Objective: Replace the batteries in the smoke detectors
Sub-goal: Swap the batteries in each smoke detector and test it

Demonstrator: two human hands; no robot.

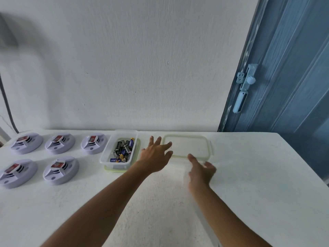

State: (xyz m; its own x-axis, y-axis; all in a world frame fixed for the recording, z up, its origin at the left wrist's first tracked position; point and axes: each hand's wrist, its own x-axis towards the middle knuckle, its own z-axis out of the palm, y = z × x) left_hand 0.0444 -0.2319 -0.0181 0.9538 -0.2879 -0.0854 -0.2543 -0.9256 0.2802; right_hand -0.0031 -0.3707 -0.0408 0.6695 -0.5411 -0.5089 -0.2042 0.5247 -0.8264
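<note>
- Both your hands are out over the white table [249, 175], and neither one has anything in it.
- Your left hand [154, 155] is spread wide, fingers straight and loose, hovering between the open battery box [119, 148] and the flat lid [187, 146].
- Your right hand [201, 169] is blurred; its fingers look relaxed, tips at the lid's near edge. Whether they touch it, I cannot tell.
- By my reading, this is the set-up stage: lid off and parked, batteries exposed, no detector opened yet.
- The batteries [122, 150] sit just off your left thumb side, a loose heap of dark cells with blue and yellow labels, lying crosswise over each other in the clear tub.
- The tub appears to stand on a second green-rimmed lid.
- The smoke detectors [60, 158] lie further out past the box, well away from your left fingers: five white round units, three in the far row, two nearer you.
- Each shows a red-and-white block in a raised centre housing, probably the battery bay.
- Next move, I'd say: swing your left hand across to the nearest detector, steady the body, and pinch that red block free.
- The cells are small and piled, so pick one cleanly with fingertips.
</note>
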